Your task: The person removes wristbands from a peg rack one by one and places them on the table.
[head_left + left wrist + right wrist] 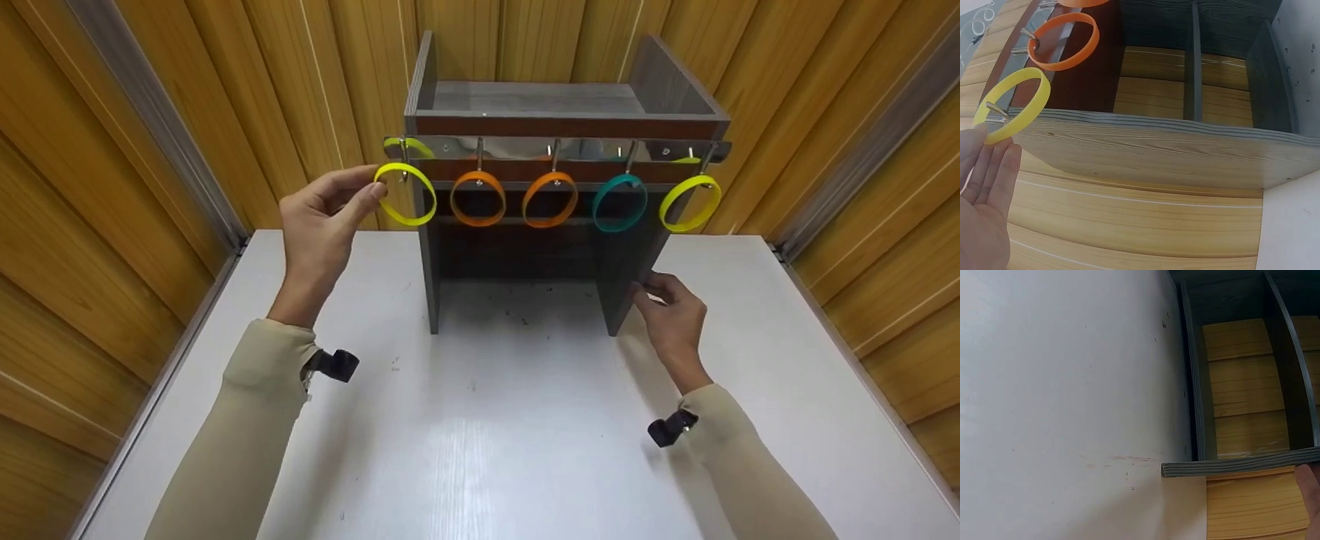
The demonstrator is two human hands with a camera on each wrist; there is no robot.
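Observation:
My left hand [319, 221] pinches a yellow ring [433, 196] between thumb and fingers. The ring hangs around the leftmost hook of a metal strip [517, 148], and in the left wrist view the hook passes through the ring [1043, 98]. My right hand [675, 315] is against the outer side of the grey wooden rack's right panel [626, 277], low down. In the right wrist view its thumb [1306, 486] touches the panel just below the front edge; the other fingers are mostly hidden.
Along the strip hang two orange rings [504, 199], a teal ring [595, 208] and a second yellow ring [664, 214], each on its own hook. The rack stands on a white table [465, 420]. Wood-patterned walls [97, 187] enclose the table at the back and sides.

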